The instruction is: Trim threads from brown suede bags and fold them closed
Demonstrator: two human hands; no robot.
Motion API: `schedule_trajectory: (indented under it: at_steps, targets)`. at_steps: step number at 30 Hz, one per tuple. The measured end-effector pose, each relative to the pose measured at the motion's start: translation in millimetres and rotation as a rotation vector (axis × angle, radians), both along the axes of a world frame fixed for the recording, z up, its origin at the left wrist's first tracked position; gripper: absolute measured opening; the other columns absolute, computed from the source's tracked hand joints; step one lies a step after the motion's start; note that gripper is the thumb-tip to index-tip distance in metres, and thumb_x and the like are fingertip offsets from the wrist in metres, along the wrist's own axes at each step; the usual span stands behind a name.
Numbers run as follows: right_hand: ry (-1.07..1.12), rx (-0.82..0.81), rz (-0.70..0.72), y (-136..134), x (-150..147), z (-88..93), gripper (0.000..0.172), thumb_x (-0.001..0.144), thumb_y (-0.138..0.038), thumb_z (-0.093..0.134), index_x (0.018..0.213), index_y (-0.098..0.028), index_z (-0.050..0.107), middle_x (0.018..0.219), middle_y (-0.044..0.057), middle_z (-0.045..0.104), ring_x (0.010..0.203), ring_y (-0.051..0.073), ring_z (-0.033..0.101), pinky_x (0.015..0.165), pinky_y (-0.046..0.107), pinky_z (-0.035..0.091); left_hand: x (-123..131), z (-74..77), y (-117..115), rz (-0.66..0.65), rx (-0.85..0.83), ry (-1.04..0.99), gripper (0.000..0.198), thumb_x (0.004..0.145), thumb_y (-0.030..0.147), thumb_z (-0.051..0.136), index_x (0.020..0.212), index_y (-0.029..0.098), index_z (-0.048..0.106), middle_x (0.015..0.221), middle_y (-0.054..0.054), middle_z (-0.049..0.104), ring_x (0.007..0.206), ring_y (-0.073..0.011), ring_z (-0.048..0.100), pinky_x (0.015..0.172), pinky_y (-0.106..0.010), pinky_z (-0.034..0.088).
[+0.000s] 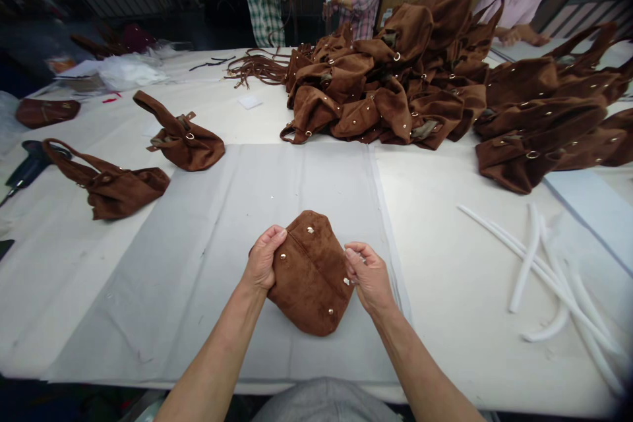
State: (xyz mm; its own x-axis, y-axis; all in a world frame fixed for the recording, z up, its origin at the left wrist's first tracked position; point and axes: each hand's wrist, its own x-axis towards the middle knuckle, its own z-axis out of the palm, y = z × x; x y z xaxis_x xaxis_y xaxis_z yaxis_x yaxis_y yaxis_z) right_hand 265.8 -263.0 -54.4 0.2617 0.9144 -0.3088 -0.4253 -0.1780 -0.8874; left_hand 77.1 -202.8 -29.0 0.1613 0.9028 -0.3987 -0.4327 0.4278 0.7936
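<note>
A brown suede handbag (311, 277) is held up over the grey sheet (247, 184), its base with several small metal studs turned toward me. My left hand (267, 254) grips the bag's left edge, thumb on the near face and fingers hidden behind. At the right edge my right hand (366, 270) has its thumb and forefinger pinched together beside a stud. Whether a bit of the bag or something tiny is between those fingertips is too small to make out. The bag's handle and opening are out of sight.
Two brown handbags (190, 142) stand at the left, near a dark heat-gun-like tool (30, 161). A large pile of brown bags (366, 86) fills the back, with straps (257, 66) beside it. White foam tubes (534, 264) lie right. Several people stand across the table.
</note>
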Motion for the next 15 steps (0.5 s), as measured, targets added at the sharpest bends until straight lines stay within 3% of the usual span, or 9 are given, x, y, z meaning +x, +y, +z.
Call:
schedule_trajectory:
  at_steps: [2, 6, 10, 12, 15]
  targets:
    - [-0.095, 0.023, 0.006, 10.0, -14.0, -1.1, 0.028, 0.069, -0.038, 0.067, 0.086, -0.018, 0.058, 0.051, -0.007, 0.037, 0.044, 0.006, 0.03, 0.041, 0.02, 0.022, 4.6, -1.9, -1.2, 0.0, 0.013, -0.02, 0.029, 0.064, 0.032, 0.071, 0.066, 0.016, 0.045, 0.058, 0.005, 0.053, 0.052, -0.0073, 0.048, 0.051, -0.018, 0.038]
    - [-0.436, 0.193, -0.041, 33.8, -39.9, 1.5, 0.018, 0.074, -0.034, 0.061, 0.086, -0.02, 0.062, 0.071, -0.001, 0.056, 0.063, 0.011, 0.049, 0.059, 0.026, 0.039, 9.7, -3.1, -3.9, -0.011, 0.038, 0.006, 0.026, 0.067, 0.032, 0.068, 0.067, 0.016, 0.047, 0.058, 0.004, 0.053, 0.052, -0.0075, 0.048, 0.051, -0.018, 0.038]
    - [-0.687, 0.409, -0.064, 41.6, -52.4, 5.5, 0.012, 0.08, -0.028, 0.053, 0.076, -0.02, 0.059, 0.077, 0.001, 0.057, 0.075, 0.014, 0.051, 0.072, 0.029, 0.04, 11.7, -3.0, -3.3, 0.024, 0.057, 0.001, 0.025, 0.069, 0.029, 0.068, 0.067, 0.016, 0.047, 0.057, 0.005, 0.052, 0.052, -0.0062, 0.046, 0.052, -0.016, 0.037]
    - [-0.499, 0.356, -0.038, 37.6, -48.0, 11.7, 0.011, 0.08, -0.029, 0.052, 0.075, -0.02, 0.054, 0.068, -0.001, 0.052, 0.063, 0.011, 0.047, 0.059, 0.026, 0.038, 11.3, -3.1, -1.7, 0.048, 0.047, -0.017, 0.025, 0.068, 0.028, 0.068, 0.066, 0.016, 0.046, 0.057, 0.006, 0.052, 0.052, -0.0059, 0.046, 0.052, -0.016, 0.038]
    - [0.061, 0.205, -0.028, 25.2, -22.6, 20.4, 0.014, 0.078, -0.031, 0.052, 0.073, -0.02, 0.044, 0.068, -0.003, 0.048, 0.046, 0.006, 0.033, 0.039, 0.021, 0.021, 7.3, -3.7, 1.7, 0.097, 0.0, -0.005, 0.028, 0.064, 0.031, 0.07, 0.068, 0.017, 0.046, 0.06, 0.006, 0.054, 0.055, -0.0063, 0.049, 0.055, -0.016, 0.041]
